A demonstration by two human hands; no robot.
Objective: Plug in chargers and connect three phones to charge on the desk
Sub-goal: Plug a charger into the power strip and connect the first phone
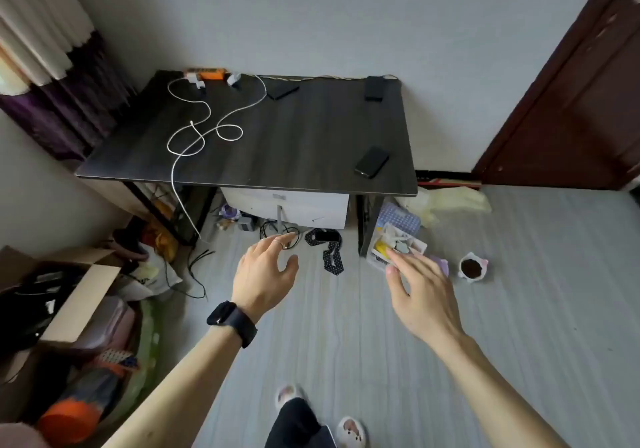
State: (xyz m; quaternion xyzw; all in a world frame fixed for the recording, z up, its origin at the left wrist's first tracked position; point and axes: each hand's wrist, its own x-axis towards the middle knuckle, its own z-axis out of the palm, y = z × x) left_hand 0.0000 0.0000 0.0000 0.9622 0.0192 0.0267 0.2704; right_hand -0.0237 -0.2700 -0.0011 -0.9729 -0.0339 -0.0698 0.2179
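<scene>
A dark wooden desk (pixel 284 156) stands against the wall ahead. At its back left lies an orange power strip (pixel 207 74) with a white charger (pixel 196 82) and a grey charger (pixel 234 79) beside it. White cables (pixel 204 129) loop over the left half, and one end hangs off the front edge. Three black phones lie on the desk: one at the back middle (pixel 282 90), one at the back right (pixel 374 88), one near the front right (pixel 371 161). My left hand (pixel 263 274) and my right hand (pixel 420 291) are stretched forward below the desk edge, fingers relaxed, holding nothing.
A cardboard box (pixel 69 295) and bags clutter the floor at left. Under the desk sit a white drawer unit (pixel 298 207), black cords and a plastic bin (pixel 398 243). A small pot (pixel 471 267) stands on the floor at right, near a dark door (pixel 571 101).
</scene>
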